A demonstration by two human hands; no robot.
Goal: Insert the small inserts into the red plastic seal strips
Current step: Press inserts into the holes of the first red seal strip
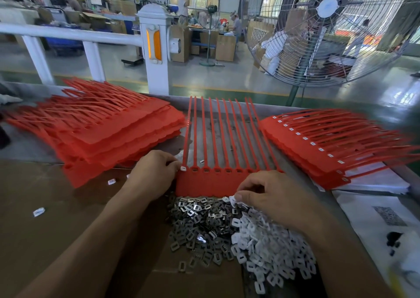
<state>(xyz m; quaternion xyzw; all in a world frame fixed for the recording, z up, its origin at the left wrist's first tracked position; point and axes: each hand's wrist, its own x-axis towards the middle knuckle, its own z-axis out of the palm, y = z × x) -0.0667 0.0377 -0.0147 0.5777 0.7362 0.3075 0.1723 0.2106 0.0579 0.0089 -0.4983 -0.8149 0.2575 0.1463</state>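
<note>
A red sheet of joined seal strips (204,184) lies flat in front of me, its thin tails pointing away. My left hand (152,175) presses a small white insert (183,168) into the leftmost socket of the sheet. The other sockets show no insert. My right hand (270,195) rests over the sheet's near right corner and pinches a white insert (234,198) at the edge of the pile. A heap of metal inserts (200,225) and white plastic inserts (270,250) lies just below the sheet.
A tall stack of red strip sheets (109,127) lies at the left. Another stack (318,147) with white inserts fitted lies at the right on papers (375,184). Stray white inserts (38,211) sit on the brown cardboard. A large fan (327,24) stands behind the table.
</note>
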